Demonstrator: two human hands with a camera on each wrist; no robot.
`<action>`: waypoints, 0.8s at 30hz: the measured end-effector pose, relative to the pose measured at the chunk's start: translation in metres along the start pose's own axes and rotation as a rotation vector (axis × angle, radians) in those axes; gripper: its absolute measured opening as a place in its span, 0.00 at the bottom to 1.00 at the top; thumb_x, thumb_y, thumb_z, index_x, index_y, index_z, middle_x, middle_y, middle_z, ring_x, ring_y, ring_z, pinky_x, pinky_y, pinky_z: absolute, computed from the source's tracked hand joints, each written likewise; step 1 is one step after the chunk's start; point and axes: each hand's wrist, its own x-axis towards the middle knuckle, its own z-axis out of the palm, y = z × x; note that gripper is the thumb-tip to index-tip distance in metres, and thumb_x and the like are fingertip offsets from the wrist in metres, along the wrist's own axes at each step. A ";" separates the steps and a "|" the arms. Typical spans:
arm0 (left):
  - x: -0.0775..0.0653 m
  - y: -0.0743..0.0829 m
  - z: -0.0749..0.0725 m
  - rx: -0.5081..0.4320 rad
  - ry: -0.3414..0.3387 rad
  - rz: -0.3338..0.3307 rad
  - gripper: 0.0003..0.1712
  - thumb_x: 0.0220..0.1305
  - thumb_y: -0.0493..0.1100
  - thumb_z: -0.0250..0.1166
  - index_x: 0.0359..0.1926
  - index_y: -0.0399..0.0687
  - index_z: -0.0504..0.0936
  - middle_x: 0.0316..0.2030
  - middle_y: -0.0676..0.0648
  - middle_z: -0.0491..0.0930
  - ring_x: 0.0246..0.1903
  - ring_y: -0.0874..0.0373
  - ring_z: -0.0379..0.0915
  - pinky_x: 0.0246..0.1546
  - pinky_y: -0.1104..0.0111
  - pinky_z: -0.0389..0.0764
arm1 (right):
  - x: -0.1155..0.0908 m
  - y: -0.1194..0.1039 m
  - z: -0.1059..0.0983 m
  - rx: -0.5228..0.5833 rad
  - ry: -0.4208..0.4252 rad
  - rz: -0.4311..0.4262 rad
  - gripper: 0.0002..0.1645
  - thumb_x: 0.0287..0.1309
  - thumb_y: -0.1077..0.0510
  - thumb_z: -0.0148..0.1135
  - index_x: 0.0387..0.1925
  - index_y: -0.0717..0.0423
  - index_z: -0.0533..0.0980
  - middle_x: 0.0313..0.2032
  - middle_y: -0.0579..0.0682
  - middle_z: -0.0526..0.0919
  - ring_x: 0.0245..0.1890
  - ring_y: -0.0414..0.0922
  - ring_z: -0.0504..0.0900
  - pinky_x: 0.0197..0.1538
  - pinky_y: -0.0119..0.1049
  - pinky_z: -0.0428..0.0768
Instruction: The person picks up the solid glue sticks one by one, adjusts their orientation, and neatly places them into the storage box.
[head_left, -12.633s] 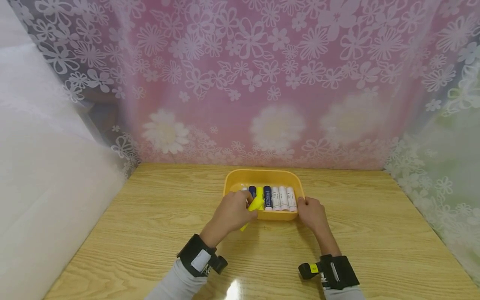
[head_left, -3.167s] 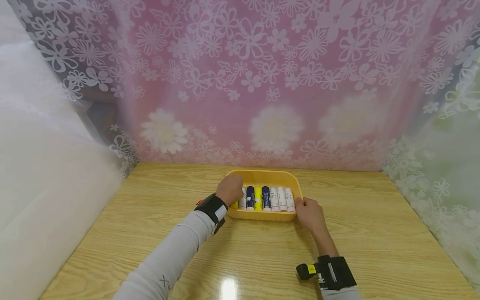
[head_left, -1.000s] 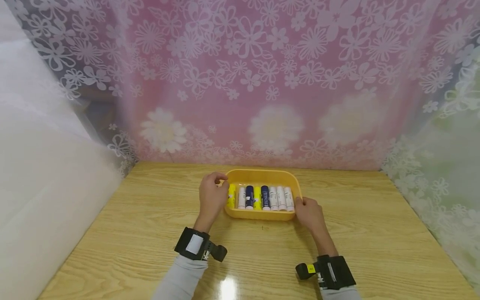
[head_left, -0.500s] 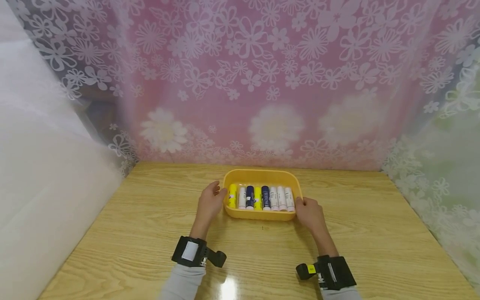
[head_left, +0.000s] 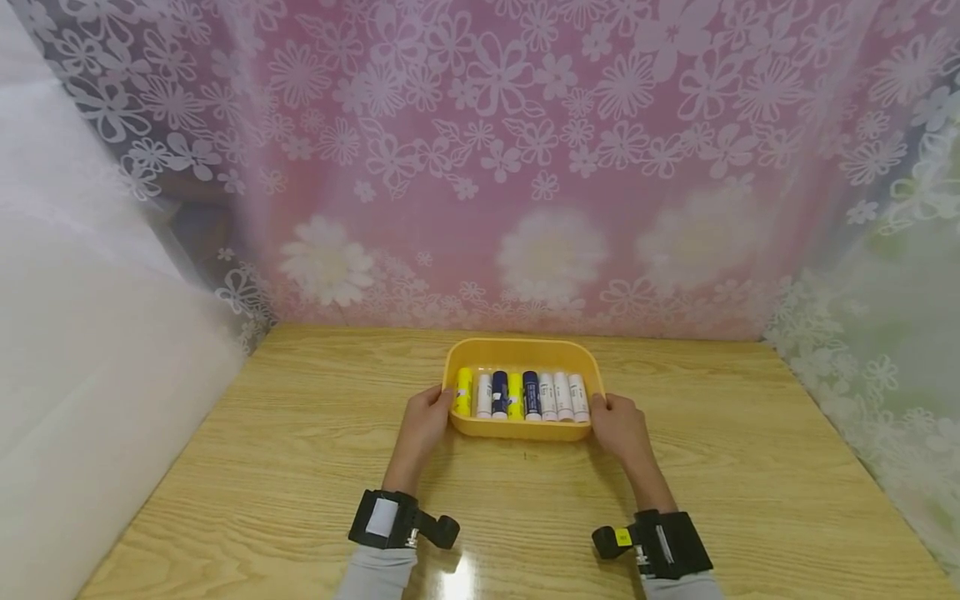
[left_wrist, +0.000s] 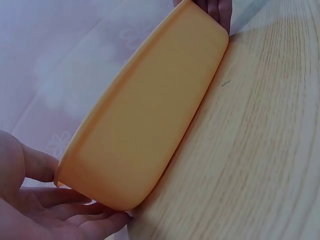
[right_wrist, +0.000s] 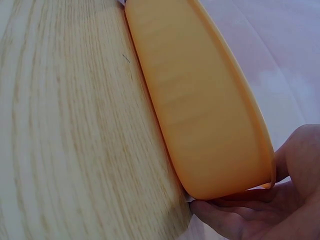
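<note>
A yellow plastic bin sits on the wooden table, and a single row of glue-stick-like tubes lies in it. At the left end is a yellow tube, then a white tube, a navy tube, another yellow tube, a second navy tube and several white tubes. My left hand grips the bin's left end, thumb at the rim and fingers curled beneath, as the left wrist view shows. My right hand holds the right end the same way.
The wooden table extends around the bin. A pink floral curtain hangs along its back edge, with white sheeting at the left and a pale floral curtain at the right. Both wrists wear black camera straps.
A yellow tube that my left hand earlier held now lies at the row's left end. My left hand has let go, moved out and taken hold of the bin's left end. My right hand stays put.
</note>
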 end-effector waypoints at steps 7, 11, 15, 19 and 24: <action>-0.001 -0.004 -0.002 -0.021 -0.030 -0.040 0.29 0.80 0.50 0.49 0.72 0.39 0.68 0.72 0.39 0.68 0.74 0.44 0.60 0.73 0.49 0.63 | 0.000 0.001 0.000 -0.002 -0.001 -0.002 0.26 0.76 0.49 0.40 0.42 0.64 0.79 0.24 0.51 0.72 0.25 0.45 0.71 0.27 0.35 0.69; -0.002 -0.006 0.000 -0.028 -0.041 -0.027 0.28 0.80 0.50 0.48 0.71 0.38 0.70 0.71 0.38 0.69 0.73 0.44 0.61 0.72 0.49 0.63 | -0.002 0.003 0.000 -0.007 -0.002 0.000 0.26 0.76 0.50 0.40 0.41 0.65 0.78 0.24 0.51 0.73 0.25 0.45 0.71 0.27 0.36 0.69; -0.002 -0.007 0.002 -0.031 -0.043 -0.025 0.28 0.80 0.50 0.48 0.71 0.39 0.70 0.71 0.39 0.70 0.72 0.45 0.63 0.71 0.49 0.65 | -0.003 0.004 -0.002 -0.004 -0.002 -0.002 0.25 0.76 0.50 0.40 0.36 0.62 0.77 0.23 0.51 0.72 0.24 0.45 0.71 0.26 0.36 0.69; -0.003 -0.005 0.002 -0.025 -0.054 -0.034 0.28 0.80 0.51 0.48 0.72 0.40 0.69 0.71 0.40 0.70 0.72 0.45 0.64 0.71 0.50 0.66 | -0.004 0.003 -0.003 -0.006 0.003 -0.002 0.24 0.76 0.50 0.40 0.33 0.60 0.76 0.23 0.51 0.72 0.24 0.45 0.70 0.26 0.36 0.69; -0.003 -0.005 -0.004 -0.033 -0.066 -0.035 0.29 0.80 0.51 0.49 0.72 0.40 0.69 0.71 0.41 0.69 0.73 0.46 0.63 0.72 0.50 0.65 | -0.003 -0.002 -0.001 -0.002 -0.001 -0.006 0.25 0.76 0.50 0.40 0.38 0.64 0.78 0.25 0.52 0.73 0.25 0.45 0.71 0.27 0.36 0.69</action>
